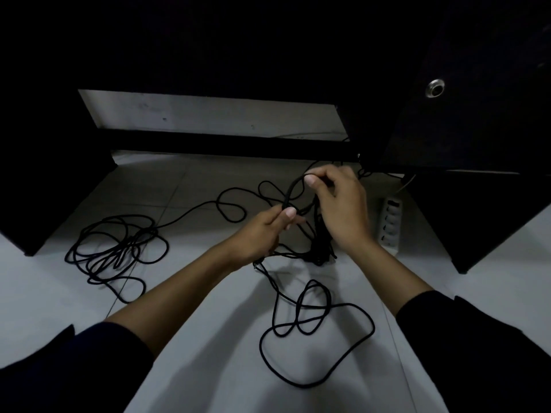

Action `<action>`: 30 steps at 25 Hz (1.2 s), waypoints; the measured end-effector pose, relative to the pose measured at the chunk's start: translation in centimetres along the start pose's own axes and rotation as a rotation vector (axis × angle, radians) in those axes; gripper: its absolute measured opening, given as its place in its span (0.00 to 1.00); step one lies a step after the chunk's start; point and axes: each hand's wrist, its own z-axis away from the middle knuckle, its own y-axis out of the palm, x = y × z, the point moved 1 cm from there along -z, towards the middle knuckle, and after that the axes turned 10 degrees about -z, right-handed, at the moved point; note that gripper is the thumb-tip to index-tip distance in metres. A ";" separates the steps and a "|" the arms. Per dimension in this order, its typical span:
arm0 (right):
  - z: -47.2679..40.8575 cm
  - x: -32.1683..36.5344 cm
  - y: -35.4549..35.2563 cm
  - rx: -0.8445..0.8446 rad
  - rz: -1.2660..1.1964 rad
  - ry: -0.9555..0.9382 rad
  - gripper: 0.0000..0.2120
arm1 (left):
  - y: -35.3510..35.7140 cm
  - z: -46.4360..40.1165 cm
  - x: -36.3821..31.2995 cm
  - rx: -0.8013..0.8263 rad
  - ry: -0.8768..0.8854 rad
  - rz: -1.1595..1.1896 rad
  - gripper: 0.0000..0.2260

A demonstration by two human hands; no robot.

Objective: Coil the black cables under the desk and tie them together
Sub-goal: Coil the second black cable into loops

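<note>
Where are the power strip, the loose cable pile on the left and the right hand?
power strip (391,222), head view, middle of its white body
loose cable pile (114,248), head view, centre of the tangle
right hand (343,204), head view, back of the hand

A single wide-angle camera, worn on the person's head, is looking forward and down at a pale tiled floor (208,338) beneath a dark bench (465,120). It is sitting close: both forearms are reaching in from the bottom corners, and the left hand (262,231) and right hand (340,207) are meeting near the middle of the frame. The bench's dark panels are closing in along the top and both sides, and straight edges are bowing toward the borders. The far wall (208,114) is showing through a gap at the upper centre. No second view is sharing the scene.
</note>
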 end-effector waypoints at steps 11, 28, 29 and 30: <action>0.0 0.5 0.9 -0.004 -0.403 0.238 0.06 | 1.0 0.1 -0.5 0.044 0.008 0.164 0.09; 5.5 0.5 2.6 0.474 -0.554 0.640 0.24 | 0.6 -0.7 -0.4 0.002 -0.074 0.531 0.13; 6.5 -0.1 2.6 0.564 -0.511 0.657 0.26 | 0.5 -0.8 -0.4 -0.023 -0.086 0.541 0.13; 7.1 -0.4 2.5 0.627 -0.481 0.648 0.29 | 0.3 -0.9 -0.4 -0.037 -0.093 0.545 0.13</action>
